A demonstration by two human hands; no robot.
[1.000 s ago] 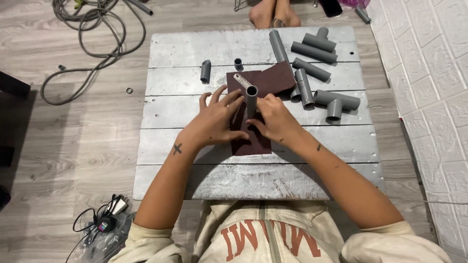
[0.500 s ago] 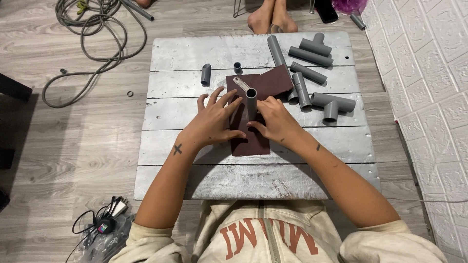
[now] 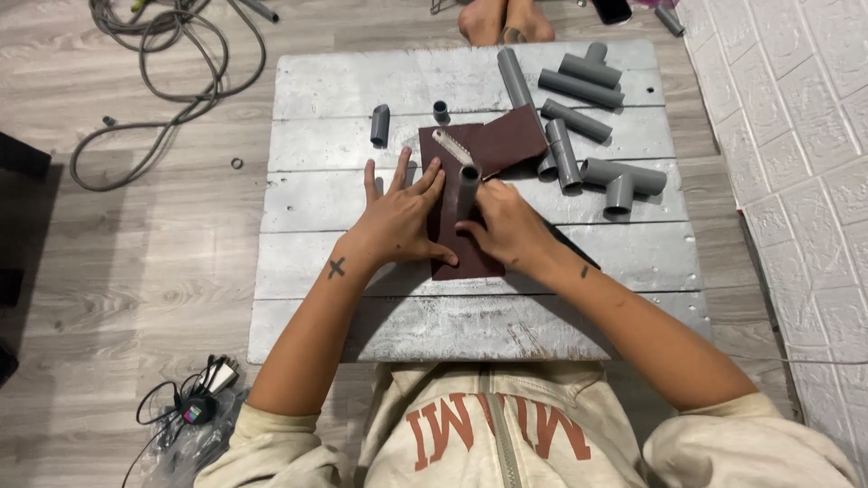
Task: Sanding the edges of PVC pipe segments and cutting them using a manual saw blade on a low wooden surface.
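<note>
A short grey pipe (image 3: 467, 192), light, stiff and likely slick, is being gripped low by the right hand (image 3: 509, 232); the left hand (image 3: 403, 217) is being pressed, fingers spread, on limp brown sandpaper (image 3: 479, 172).

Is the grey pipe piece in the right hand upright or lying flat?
Upright: the grey pipe piece shows its open end, standing on brown sandpaper.

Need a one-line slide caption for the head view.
Left hand flat on brown sandpaper sheet, right hand holding a short grey pipe piece upright on it, more grey pipe fittings alongside.
</note>
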